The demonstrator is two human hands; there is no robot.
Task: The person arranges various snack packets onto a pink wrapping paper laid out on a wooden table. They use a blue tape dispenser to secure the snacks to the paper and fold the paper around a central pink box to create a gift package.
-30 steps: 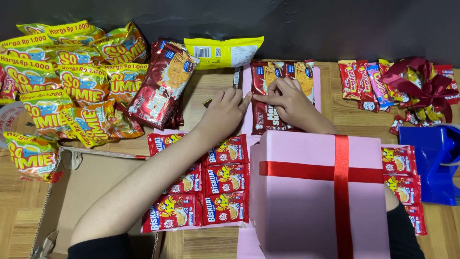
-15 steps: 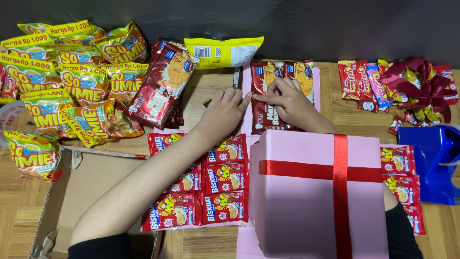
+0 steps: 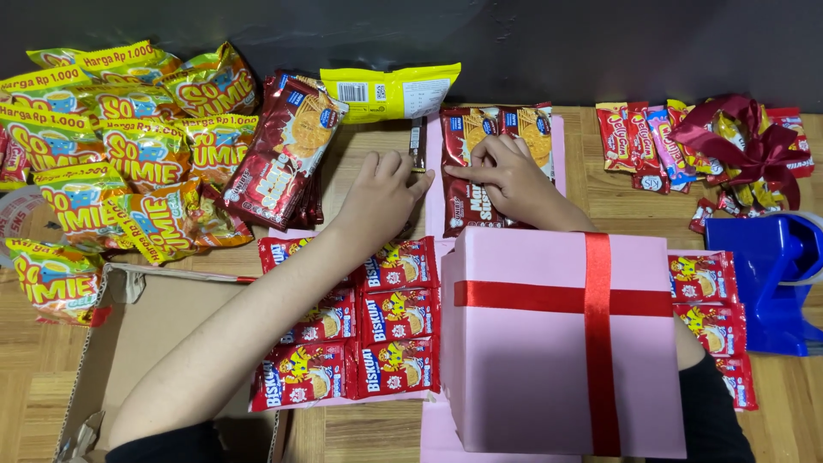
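- Your right hand (image 3: 514,176) pins the dark red wafer packs (image 3: 484,163) top centre, fingers pressed flat on them.
- Left hand (image 3: 381,193), fingers curled, touches the small dark cutter (image 3: 417,141).
- Looks like lining up packs on the pink sheet (image 3: 433,206); next you'd need that cutter gripped properly.

Right forearm behind pink gift box (image 3: 561,343); wrist perhaps too.

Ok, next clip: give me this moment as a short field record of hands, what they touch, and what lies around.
left hand: fingertips at a small dark tool on the wooden table
right hand: resting on dark red snack packets lying on pink paper
near: pink box with red ribbon
centre: rows of red biscuit packets
left: yellow snack bags, open cardboard box
right: blue tape dispenser, dark red bow
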